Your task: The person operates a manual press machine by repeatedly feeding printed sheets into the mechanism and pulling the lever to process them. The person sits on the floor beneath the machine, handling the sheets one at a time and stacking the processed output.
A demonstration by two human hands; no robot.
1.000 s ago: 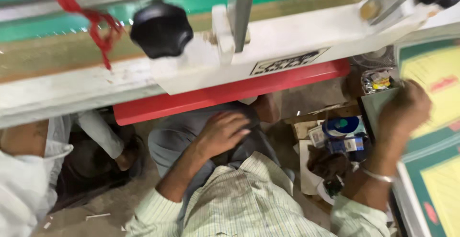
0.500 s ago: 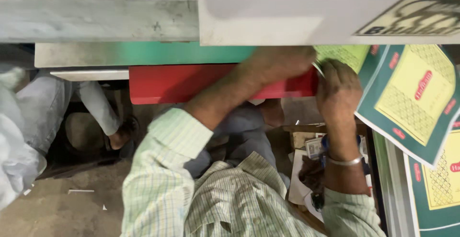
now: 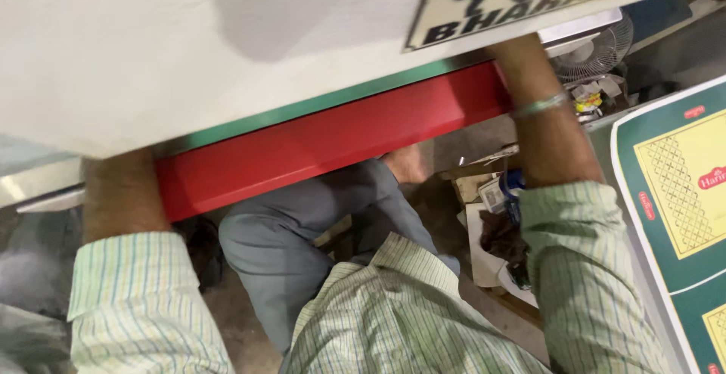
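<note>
Both my forearms reach up and away from me, and both hands are hidden behind a large white machine panel (image 3: 227, 41). My left forearm (image 3: 121, 192) goes up at the left, crossing the end of a long red bar (image 3: 340, 139). My right forearm (image 3: 548, 139), with a thin metal bangle (image 3: 538, 105) at the wrist, passes the bar's right end. A green strip (image 3: 340, 103) runs between the red bar and the panel. What the hands hold or touch cannot be seen.
Green and yellow printed sheets (image 3: 681, 192) lie stacked at the right. A small fan (image 3: 597, 45) stands behind them. Packets and paper clutter (image 3: 495, 196) sit on the floor by my grey-trousered knee (image 3: 302, 230). Another person's pale clothing (image 3: 30, 283) shows at the left.
My arms have spread apart and risen, and both hands have gone out of sight behind the white panel. The panel now fills the top of the view.
</note>
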